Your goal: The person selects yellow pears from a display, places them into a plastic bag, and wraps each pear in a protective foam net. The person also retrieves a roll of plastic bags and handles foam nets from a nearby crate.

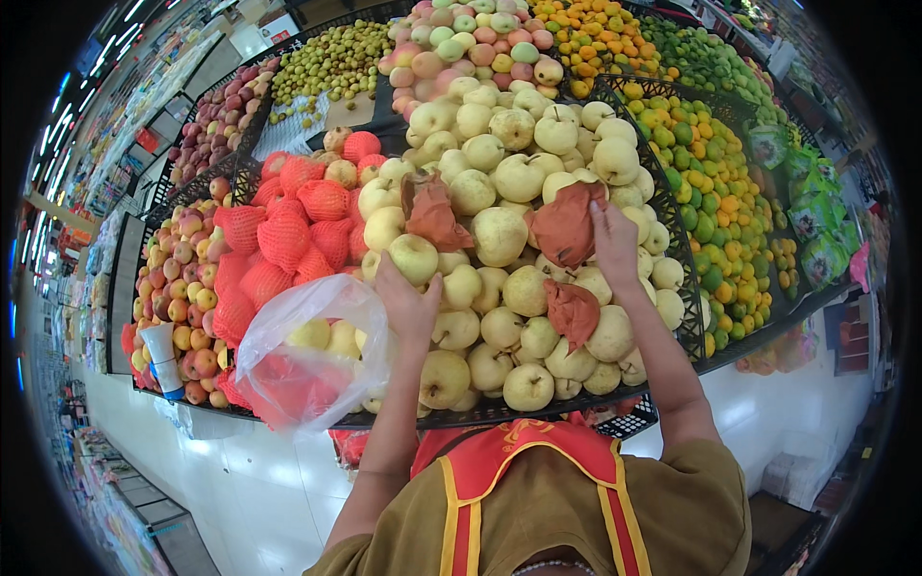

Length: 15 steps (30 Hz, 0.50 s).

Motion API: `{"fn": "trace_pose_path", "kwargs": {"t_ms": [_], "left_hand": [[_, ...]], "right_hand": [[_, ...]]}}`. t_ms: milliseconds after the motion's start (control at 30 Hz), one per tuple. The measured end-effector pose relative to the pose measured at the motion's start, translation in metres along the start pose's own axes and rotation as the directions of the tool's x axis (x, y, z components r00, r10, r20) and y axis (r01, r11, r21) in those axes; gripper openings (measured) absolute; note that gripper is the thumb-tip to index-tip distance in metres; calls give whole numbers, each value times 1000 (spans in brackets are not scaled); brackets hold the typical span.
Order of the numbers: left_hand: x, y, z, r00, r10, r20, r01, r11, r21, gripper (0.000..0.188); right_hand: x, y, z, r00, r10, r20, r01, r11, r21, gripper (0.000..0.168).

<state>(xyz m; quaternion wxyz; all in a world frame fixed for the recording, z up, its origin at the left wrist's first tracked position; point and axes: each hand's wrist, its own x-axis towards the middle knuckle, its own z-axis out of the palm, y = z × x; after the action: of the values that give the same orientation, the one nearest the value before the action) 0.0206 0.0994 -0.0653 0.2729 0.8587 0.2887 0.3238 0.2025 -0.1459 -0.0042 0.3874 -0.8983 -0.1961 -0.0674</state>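
Note:
A pile of pale yellow pears (499, 237) fills the crate before me. My left hand (409, 304) cups the near side of a greenish-yellow pear (413, 258), thumb and fingers on either side of it. Beside that wrist, a clear plastic bag (288, 324) with its mouth spread lies over red-netted fruit; pears show inside or through it. At the right, my right hand (614, 241) pinches the edge of a reddish-brown paper wrapper (569, 225), which partly covers a pear. Two more wrappers rest on the pile, one crumpled paper (436, 212) further left and another paper (573, 313) nearer me.
Fruit in red foam nets (288, 230) and loose apples (180, 288) lie left, with a white tube-shaped object (164, 353) on the apples. Black crate walls (666, 194) separate the pears from green-and-orange citrus (709, 209). Peach-coloured fruit (468, 47) is heaped behind.

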Motion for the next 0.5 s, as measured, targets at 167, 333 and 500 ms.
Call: {"fn": "trace_pose_path", "kwargs": {"t_ms": [167,333,500], "left_hand": [[-13,14,-5,995,101,-4,-99,983,154,88],[-32,109,-36,939,178,294,14,836,-549,93],[-34,118,-10,792,-93,603,594,340,-729,87]], "right_hand": [[-5,-17,-14,996,17,-87,-16,1000,15,30],[-33,-51,-11,964,-217,-154,233,968,91,23],[-55,-82,-12,845,-513,-151,532,834,146,14]]}}
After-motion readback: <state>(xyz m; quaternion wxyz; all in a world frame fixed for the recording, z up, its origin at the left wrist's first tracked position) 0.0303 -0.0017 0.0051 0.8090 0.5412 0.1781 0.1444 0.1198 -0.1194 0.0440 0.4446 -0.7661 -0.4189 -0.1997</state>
